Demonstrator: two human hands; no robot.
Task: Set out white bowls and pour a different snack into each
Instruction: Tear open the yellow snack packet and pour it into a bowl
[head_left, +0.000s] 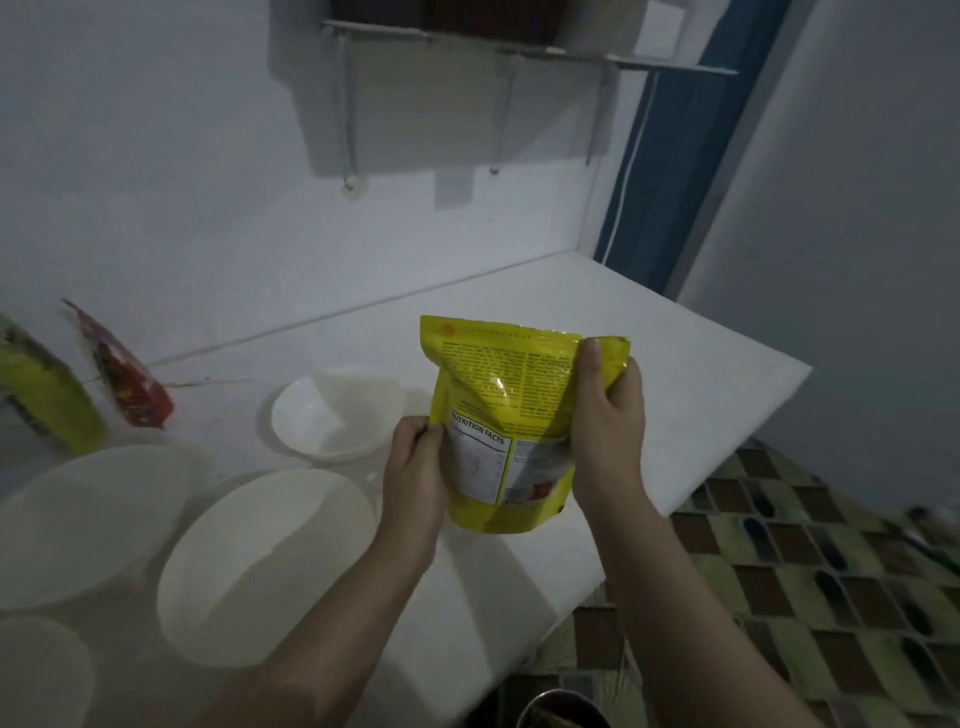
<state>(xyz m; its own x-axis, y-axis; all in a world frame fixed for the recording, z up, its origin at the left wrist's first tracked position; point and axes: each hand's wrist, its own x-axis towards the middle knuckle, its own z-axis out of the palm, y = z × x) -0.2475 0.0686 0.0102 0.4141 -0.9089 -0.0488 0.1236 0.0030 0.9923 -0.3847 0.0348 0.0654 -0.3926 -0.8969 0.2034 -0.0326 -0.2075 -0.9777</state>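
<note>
Head view: yellow snack pouch (511, 415) held upright above the white table (675, 374), back panel with the nutrition label facing the camera, top seal looks unopened. Left hand (415, 467) pinches the pouch's lower left edge; right hand (605, 421) grips the upper right side, thumb lying along the panel near the top corner. Judgement: this two-point hold steadies the pouch for tearing or opening the top, so pouring has not started. Small white bowl (337, 413) sits on the table just left of the pouch, apparently empty, and is the nearest target. Two larger white bowls (265, 566) (88, 525) sit nearer the camera at left, a fourth (36, 670) cut by the frame edge; contents none visible. Red snack bag (124, 374) and green snack bag (47, 384) lean against the wall at far left, well apart from the hands, probably queued for the other bowls. Patterned floor (805, 571) shows at right, beyond the table edge.
</note>
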